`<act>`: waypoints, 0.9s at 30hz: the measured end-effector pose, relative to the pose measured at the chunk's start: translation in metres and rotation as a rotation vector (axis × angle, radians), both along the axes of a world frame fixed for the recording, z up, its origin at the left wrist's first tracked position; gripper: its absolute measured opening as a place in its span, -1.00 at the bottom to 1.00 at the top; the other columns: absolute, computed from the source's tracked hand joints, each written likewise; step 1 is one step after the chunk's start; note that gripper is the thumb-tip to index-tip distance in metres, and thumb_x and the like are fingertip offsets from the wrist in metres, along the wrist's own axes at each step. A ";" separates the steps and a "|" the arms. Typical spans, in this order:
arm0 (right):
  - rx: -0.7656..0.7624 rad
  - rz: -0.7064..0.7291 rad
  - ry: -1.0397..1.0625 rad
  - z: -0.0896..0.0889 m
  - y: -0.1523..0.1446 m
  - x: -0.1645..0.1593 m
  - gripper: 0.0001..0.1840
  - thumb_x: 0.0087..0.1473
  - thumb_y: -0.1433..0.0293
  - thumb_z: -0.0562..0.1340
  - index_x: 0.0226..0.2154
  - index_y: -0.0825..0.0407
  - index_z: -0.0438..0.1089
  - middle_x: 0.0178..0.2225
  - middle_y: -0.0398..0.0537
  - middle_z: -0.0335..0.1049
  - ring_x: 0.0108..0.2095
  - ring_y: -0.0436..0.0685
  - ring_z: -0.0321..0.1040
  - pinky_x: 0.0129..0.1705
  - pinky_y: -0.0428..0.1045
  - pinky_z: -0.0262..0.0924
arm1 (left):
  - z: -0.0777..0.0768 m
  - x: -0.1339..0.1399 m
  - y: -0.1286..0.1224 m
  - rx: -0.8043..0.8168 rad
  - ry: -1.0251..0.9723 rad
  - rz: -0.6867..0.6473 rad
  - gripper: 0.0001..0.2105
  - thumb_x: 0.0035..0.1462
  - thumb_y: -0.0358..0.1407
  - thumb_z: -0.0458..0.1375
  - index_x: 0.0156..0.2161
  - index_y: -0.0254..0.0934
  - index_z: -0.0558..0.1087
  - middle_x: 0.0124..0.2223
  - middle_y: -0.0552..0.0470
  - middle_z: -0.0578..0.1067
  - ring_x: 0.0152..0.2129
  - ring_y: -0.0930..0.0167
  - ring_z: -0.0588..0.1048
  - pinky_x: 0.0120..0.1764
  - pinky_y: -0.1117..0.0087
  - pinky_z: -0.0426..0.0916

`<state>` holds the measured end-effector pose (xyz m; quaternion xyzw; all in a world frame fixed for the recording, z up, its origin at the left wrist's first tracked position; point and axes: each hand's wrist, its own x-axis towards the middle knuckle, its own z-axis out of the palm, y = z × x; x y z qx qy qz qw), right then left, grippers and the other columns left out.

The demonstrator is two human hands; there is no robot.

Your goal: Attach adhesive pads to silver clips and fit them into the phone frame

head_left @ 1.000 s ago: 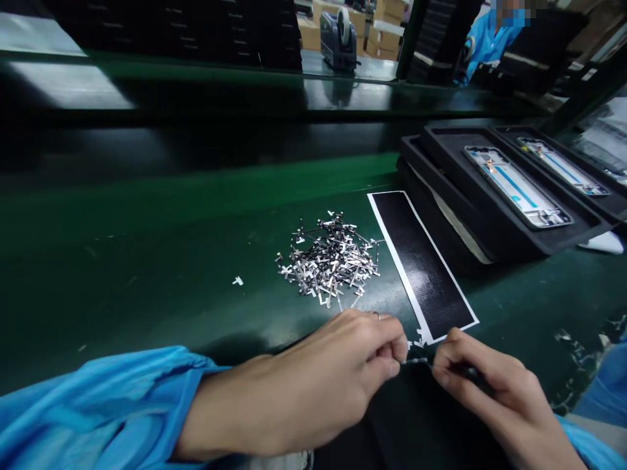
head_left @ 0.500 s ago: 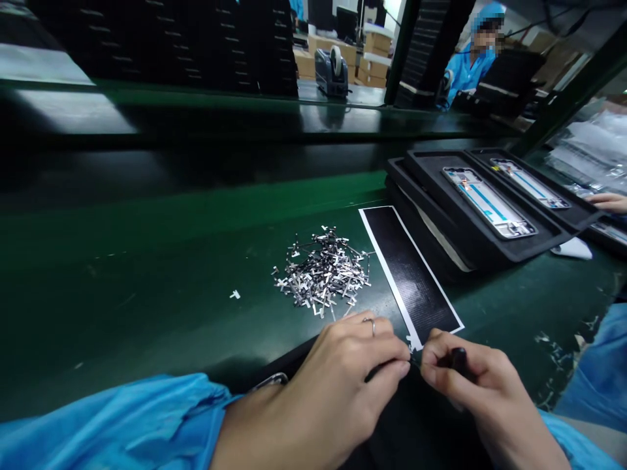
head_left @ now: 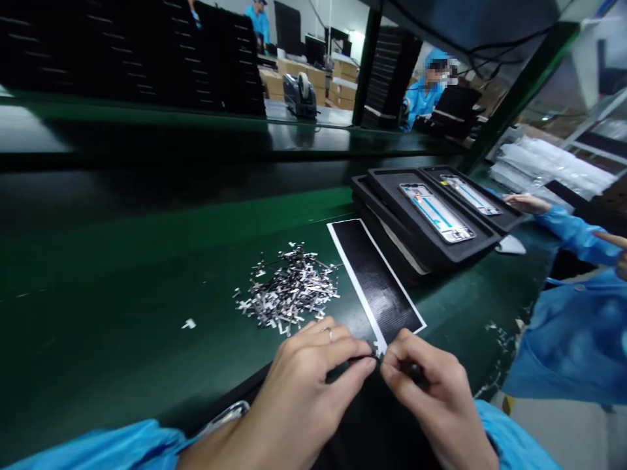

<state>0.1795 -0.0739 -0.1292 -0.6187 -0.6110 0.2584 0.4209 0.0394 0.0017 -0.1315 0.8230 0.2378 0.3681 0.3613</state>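
Observation:
My left hand, with a ring on one finger, is closed in a pinch, thumb against forefinger. Tiny pale and dark bits show at its fingertips, too small to name. Right beside it my right hand is closed around a thin tool with a rounded black end; its tip is hidden. Under both hands lies a dark surface, and part of a phone frame shows by my left wrist. Beyond my left hand a pile of small silver and black strips lies on the green bench.
A black sheet with a white border lies beyond my hands. Stacked black trays hold phone frames. One loose strip lies left of the pile. A co-worker's hand reaches in from the right. A tape dispenser stands behind.
The view has swung right, so the bench things sit further left. My fingertips look slightly nearer each other. More of the co-worker's arm shows at the right.

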 end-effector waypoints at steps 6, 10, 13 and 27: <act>0.112 -0.095 -0.007 0.002 0.005 -0.013 -0.82 -0.06 0.51 0.05 -0.63 0.06 0.12 -0.64 -0.26 0.09 -0.61 -0.14 0.04 -0.57 -0.21 -0.05 | 0.002 -0.003 0.001 -0.033 -0.039 0.044 -0.88 0.03 -0.40 0.10 -0.48 -0.24 0.45 -0.54 0.17 0.44 -0.59 0.52 0.38 -0.50 0.54 0.24; 0.151 -0.093 -0.032 -0.001 0.007 -0.015 -0.82 -0.03 0.49 0.04 -0.62 0.05 0.13 -0.64 -0.25 0.08 -0.61 -0.14 0.05 -0.58 -0.21 -0.04 | 0.005 -0.002 -0.001 -0.060 -0.025 0.028 -0.86 0.05 -0.40 0.08 -0.50 -0.24 0.41 -0.53 0.18 0.42 -0.58 0.53 0.37 -0.48 0.53 0.23; 0.174 -0.078 -0.094 -0.003 0.006 -0.013 -0.85 -0.05 0.51 0.01 -0.59 0.05 0.10 -0.62 -0.25 0.09 -0.60 -0.14 0.06 -0.56 -0.22 -0.02 | 0.008 -0.002 -0.001 0.059 -0.043 -0.001 -0.86 0.07 -0.45 0.06 -0.48 -0.27 0.36 -0.52 0.17 0.40 -0.56 0.53 0.35 -0.43 0.51 0.20; -0.051 0.119 -0.285 -0.013 -0.013 0.016 -0.78 0.08 0.42 0.01 -0.31 0.06 0.34 -0.45 -0.08 0.31 -0.43 0.00 0.25 -0.40 -0.12 0.10 | -0.006 -0.021 -0.005 0.319 0.057 -0.080 -0.85 0.10 -0.52 -0.05 -0.35 -0.33 0.35 -0.48 0.03 0.39 -0.53 0.44 0.32 -0.40 0.38 0.19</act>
